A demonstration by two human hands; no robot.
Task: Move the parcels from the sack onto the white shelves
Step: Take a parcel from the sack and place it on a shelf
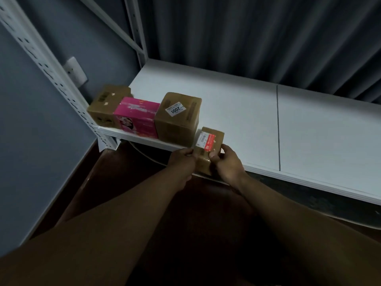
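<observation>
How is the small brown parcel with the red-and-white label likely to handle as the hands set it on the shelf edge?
The small brown parcel looks boxy and flat-sided, so probably stiff and unlikely to roll. The left hand and right hand pinch it with fingertips only, suggesting it is light. Its glossy tape may be slightly slippery.

The scene is dim and bluish. The white shelf at centre catches the most light, while the lower frame sinks into deep shadow. Wide-angle distortion bends the upper left upright, and edges look soft.
</observation>
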